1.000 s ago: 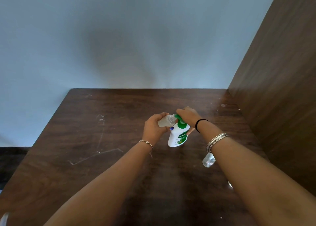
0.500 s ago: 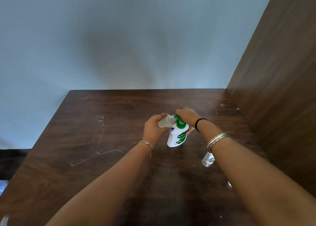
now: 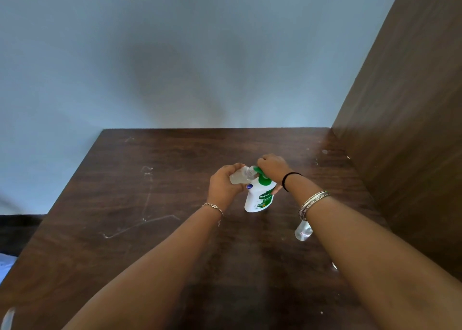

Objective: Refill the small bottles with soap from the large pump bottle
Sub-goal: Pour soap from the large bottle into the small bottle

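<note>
A white pump bottle with a green pump head and green label stands on the dark wooden table. My right hand is curled over the pump head from above. My left hand grips a small clear bottle, tilted with its mouth at the pump's nozzle. A second small clear bottle lies on the table by my right forearm, partly hidden by it.
A brown wooden panel rises along the table's right side and a pale wall stands behind it. A small shiny bit shows beside my right forearm. Pale scratch marks run over the table's left half.
</note>
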`<control>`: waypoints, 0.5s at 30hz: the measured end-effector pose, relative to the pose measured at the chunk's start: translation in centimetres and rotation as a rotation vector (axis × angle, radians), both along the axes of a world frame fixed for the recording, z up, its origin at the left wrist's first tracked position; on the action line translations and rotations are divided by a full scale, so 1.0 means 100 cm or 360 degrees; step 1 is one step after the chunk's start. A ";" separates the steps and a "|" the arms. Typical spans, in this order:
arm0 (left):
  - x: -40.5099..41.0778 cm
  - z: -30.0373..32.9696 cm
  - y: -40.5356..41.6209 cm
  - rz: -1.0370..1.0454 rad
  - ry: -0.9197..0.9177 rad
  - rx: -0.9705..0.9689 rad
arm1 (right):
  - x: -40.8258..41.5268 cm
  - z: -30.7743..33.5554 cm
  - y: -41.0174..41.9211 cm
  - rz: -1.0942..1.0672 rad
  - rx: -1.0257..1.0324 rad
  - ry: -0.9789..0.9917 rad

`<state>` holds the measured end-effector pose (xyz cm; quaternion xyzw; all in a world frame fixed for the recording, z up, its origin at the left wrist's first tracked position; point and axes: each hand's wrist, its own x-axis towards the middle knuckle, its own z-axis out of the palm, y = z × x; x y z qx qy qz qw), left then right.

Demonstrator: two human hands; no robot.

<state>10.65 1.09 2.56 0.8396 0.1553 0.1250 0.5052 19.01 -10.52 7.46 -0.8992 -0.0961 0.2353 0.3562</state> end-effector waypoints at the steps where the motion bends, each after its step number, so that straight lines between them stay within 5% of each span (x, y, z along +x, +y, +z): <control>1: 0.000 0.001 0.000 -0.0005 0.0000 -0.0003 | 0.001 0.002 -0.002 -0.0015 0.0039 0.0088; 7: -0.001 0.006 -0.002 -0.0016 -0.0018 -0.0034 | 0.000 0.007 -0.004 0.0253 -0.0222 0.0116; 15: -0.002 0.005 -0.001 -0.0013 0.0039 0.0058 | 0.001 0.000 0.001 -0.0016 -0.0015 -0.0034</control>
